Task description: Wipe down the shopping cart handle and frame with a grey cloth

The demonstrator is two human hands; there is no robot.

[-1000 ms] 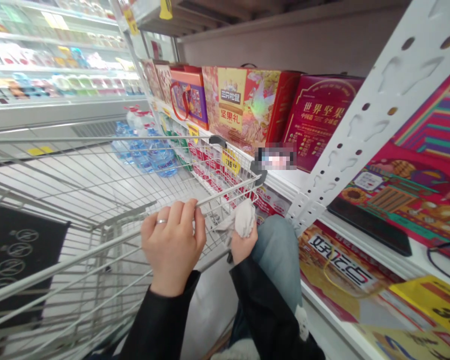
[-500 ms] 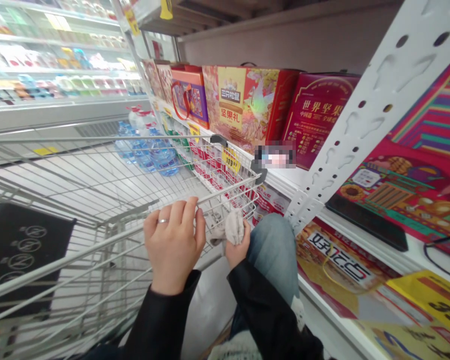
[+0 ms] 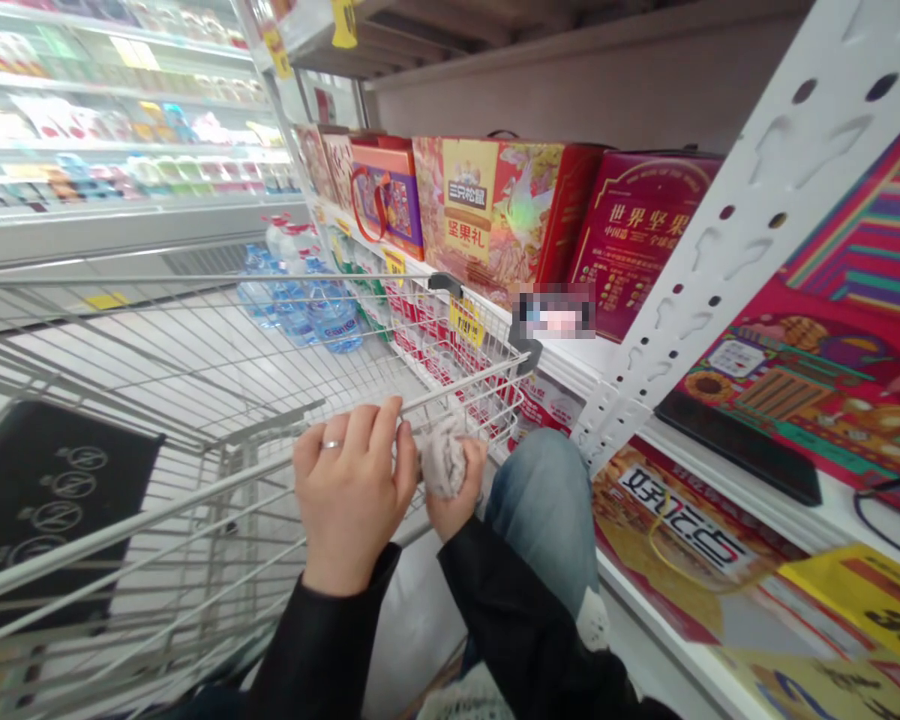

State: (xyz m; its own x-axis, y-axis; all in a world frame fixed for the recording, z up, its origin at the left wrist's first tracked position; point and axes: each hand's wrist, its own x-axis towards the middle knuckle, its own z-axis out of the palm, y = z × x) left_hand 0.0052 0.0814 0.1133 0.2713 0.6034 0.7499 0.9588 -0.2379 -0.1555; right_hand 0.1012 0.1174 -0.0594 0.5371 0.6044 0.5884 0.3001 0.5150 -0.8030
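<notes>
My left hand (image 3: 352,495), with a ring on one finger, is wrapped over the upper side rail of a wire shopping cart (image 3: 142,522). Beside it, my right hand (image 3: 456,497) grips a crumpled light grey cloth (image 3: 442,458). The cloth is pressed against the cart's rail, close to the left thumb, and hides part of the wire there. Some of my right fingers are out of sight behind it. Dark sleeves cover both wrists.
Gift boxes (image 3: 495,210) line the shelf to the right, above bottled drinks (image 3: 431,325). A white perforated post (image 3: 690,280) rises near my knee (image 3: 544,500). Large water bottles (image 3: 326,310) stand on the floor beyond the cart. A black panel (image 3: 67,510) hangs on its left side.
My right hand has moved left along the rail with the cloth, closer to my left hand. The left hand keeps its hold. The view has shifted slightly.
</notes>
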